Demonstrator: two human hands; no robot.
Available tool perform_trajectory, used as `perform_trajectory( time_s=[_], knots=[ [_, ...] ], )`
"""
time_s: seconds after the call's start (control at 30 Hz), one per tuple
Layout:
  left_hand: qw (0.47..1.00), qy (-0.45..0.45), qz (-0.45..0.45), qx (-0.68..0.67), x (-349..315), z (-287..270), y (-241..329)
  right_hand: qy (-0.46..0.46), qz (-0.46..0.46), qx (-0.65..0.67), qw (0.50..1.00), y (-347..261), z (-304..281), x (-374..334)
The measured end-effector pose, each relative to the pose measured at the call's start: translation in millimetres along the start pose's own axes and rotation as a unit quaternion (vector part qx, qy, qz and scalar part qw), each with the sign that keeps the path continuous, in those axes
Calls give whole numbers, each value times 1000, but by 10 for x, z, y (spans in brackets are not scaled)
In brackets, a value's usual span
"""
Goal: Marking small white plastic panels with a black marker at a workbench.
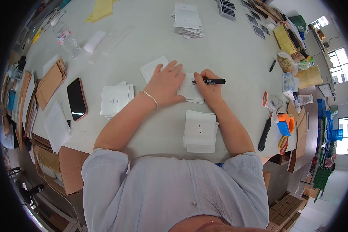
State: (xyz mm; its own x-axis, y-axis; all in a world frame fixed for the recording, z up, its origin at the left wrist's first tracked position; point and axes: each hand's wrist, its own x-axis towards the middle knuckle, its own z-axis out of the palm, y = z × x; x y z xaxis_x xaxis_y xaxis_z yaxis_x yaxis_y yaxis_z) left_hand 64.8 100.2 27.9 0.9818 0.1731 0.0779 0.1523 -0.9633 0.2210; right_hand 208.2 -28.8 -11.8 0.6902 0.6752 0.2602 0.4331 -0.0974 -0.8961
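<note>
Well, far L: open cardboard box (74,170) beside the bench (158,133), pale stuff in it, hard to make out. Up on the bench, clear plastic bottle (65,36) w/ red & white label; can't tell how full. Then dark-screened phone (77,99), next a white card stack (117,99), tiny print mid-face, too small to read. L hand (165,83): grip apart, fingers spread, palm down on centre cards (191,92), approx. mid-bench. Near stack (199,133) sits nr the body, few dark marks on top. R hand (210,87): grip clamped on black marker (216,81), pale lettering on barrel, tip over centre cards. Farther R, orange/blue tape dispenser (284,126); clear bag (285,62) w/ mixed yellowish bits, unidentifiable; clear cup (304,99) on its side, contents unclear.
</note>
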Motion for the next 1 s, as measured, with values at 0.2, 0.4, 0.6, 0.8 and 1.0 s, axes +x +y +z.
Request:
perform_trajectory(
  time_s=[0.2, 0.4, 0.6, 0.8, 1.0],
  knots=[
    [999, -1, 43, -13, 14, 173, 8, -4, -14, -37, 999, -14, 11, 25],
    [999, -27, 15, -28, 13, 83, 41, -14, -14, 25, 999, 19, -59, -60],
    [999, -37, 0, -30, 7, 47, 60, -40, -1, 24, 999, 16, -46, -90],
    [999, -27, -3, -34, 4, 32, 70, -34, 0, 17, 999, 16, -32, -88],
    [999, -11, 1, -38, 6, 57, 72, -33, -25, -10, 999, -5, -23, -84]
  ],
)
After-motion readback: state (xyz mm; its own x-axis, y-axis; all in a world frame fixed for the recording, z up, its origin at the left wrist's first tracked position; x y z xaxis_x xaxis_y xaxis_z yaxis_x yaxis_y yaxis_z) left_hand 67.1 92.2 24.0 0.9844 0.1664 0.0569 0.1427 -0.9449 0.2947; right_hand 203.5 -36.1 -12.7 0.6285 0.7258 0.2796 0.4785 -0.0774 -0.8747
